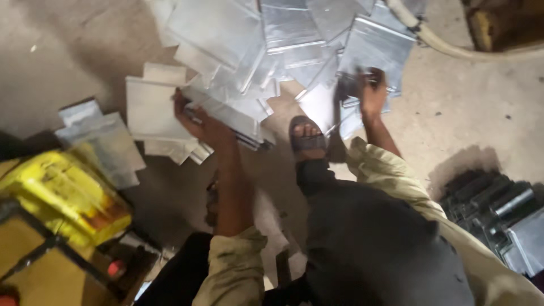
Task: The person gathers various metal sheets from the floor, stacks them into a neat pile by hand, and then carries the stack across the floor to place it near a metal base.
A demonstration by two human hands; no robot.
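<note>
A yellow container (62, 195) is seen at 8 o'clock on the floor (68, 62). The left hand (198, 122) is curled around the edge of flat metal sheets (226, 116), just left of centre. A sandalled foot (307, 137) is planted at centre. At 1 o'clock, the right hand (371, 93) is closed on a dark tool (348, 85) upon the sheet pile (294, 39).

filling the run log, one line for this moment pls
left hand grips sheet stack | right hand on sheets | foot between | yellow box at left | floor
</note>
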